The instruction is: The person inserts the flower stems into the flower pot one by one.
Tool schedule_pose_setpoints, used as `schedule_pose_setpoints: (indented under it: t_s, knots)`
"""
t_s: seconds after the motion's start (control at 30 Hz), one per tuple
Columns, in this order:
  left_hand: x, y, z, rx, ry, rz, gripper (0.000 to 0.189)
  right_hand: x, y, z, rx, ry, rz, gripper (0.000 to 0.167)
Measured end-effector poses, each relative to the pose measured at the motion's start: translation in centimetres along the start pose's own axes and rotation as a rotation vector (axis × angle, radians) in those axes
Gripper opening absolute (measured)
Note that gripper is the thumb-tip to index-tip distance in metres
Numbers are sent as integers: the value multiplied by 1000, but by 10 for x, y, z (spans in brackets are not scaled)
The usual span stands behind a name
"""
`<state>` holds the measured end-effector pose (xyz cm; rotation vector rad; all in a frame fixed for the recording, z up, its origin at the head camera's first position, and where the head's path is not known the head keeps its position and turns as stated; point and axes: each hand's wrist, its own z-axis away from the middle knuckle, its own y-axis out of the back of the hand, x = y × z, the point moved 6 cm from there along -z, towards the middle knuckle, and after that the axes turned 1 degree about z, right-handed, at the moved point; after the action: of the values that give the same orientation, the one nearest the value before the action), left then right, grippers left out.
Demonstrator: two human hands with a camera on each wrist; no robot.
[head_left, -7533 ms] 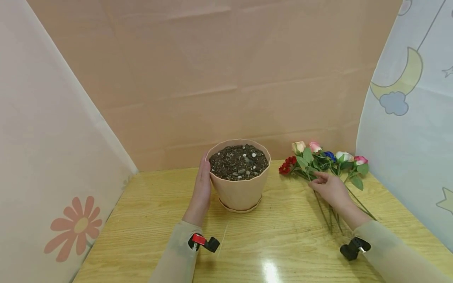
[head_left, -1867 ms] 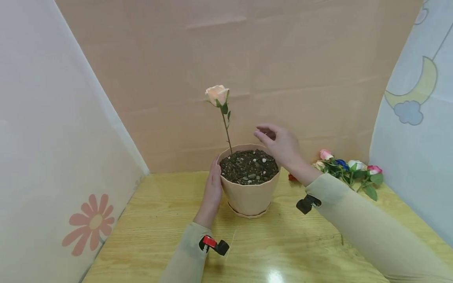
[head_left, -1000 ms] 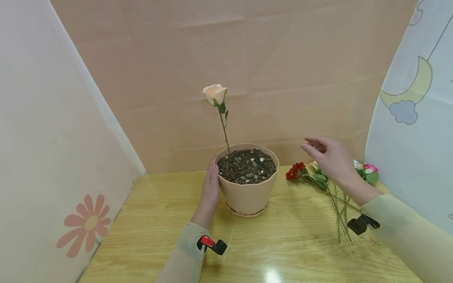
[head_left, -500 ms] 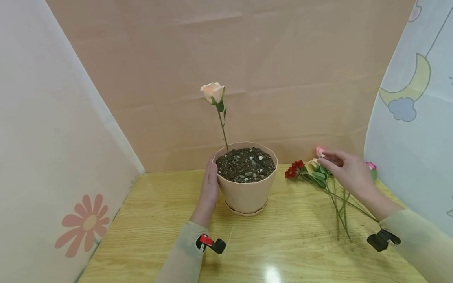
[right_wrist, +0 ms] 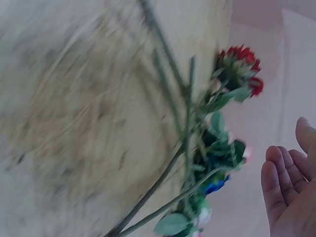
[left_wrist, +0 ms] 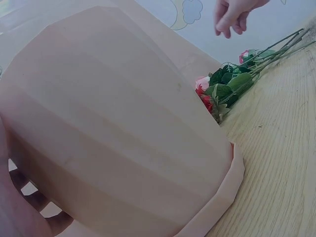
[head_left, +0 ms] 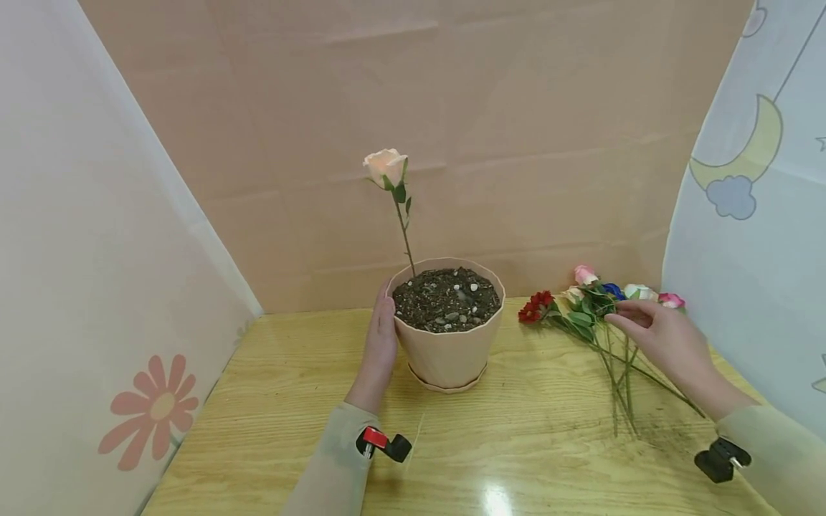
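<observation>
Peach in colour, the pot is standing upright on its saucer, near the back of the desk. Dark soil dotted with pebbles is filling it nearly to the rim. One cream rose is rising from the soil at the back left, leaning slightly left. The left hand is resting against the pot's left side, its fingers lying straight along it.

Well to the right, the right hand is hovering just above a cluster of blooms, its fingers loosely bent, released and holding nothing. Beneath and beside it are lying a red flower, a pink rose, a pale rose, a blue flower, a white rose and a pink-and-white rose, their stems crossing toward the front.

Dark specks are dotting the desk near the stem ends. Beige sleeves are covering both forearms. Tan cloth is hanging behind; a printed moon is showing on the right.
</observation>
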<state>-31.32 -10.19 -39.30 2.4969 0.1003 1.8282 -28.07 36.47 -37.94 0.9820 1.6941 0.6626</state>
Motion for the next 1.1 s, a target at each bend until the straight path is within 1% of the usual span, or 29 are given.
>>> schedule_pose_setpoints:
  t_s: [0.23,0.5,0.63,0.7,0.8,0.87,1.1]
  knots:
    - [0,0,1,-2,3,12,59,30,2,7,-38,-49,43,68]
    - [2,0,2,-4,-6,0,64,56,0,9,-70,-59,66,66]
    - [1,0,2,1,-8,-16,65,70,-3,9,-106,-83,82,67]
    - [1,1,2,4,1,-18,65,76,-5,9,-126,-93,90,67]
    - [1,1,2,6,9,-10,64,83,-10,12,-143,-100,92,68]
    - [1,1,1,7,16,-5,64,87,-13,13,-138,-93,99,66]
    - [0,0,1,3,16,9,59,95,-19,15,-165,-91,105,65]
